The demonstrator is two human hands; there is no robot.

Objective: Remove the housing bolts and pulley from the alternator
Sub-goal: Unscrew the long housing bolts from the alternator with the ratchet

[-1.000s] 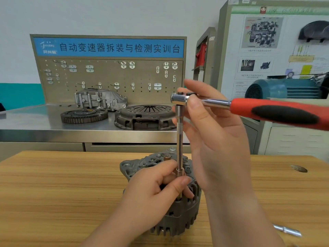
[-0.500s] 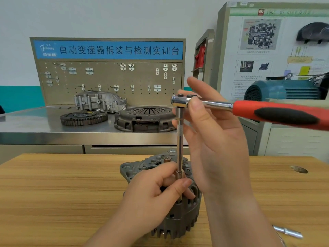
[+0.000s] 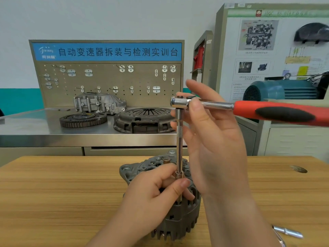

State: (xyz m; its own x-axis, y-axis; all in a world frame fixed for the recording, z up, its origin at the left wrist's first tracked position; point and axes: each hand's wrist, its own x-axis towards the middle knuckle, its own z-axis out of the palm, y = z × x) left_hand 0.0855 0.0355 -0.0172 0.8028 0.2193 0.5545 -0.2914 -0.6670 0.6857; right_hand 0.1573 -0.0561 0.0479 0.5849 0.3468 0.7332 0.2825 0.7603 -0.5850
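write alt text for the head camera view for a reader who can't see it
A person's left hand pinches the lower end of an upright extension bar set on an alternator on a wooden table, while the right hand holds the head of a red-handled ratchet atop the bar. A steel bench stands behind.

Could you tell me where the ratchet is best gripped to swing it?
Probably the red-and-black handle, wrapped from the right end. It juts level to the right, far from the ratchet head, so leverage is greatest there. The right hand only pinches the neck by the head; the left hand steadies the extension bar on the alternator.
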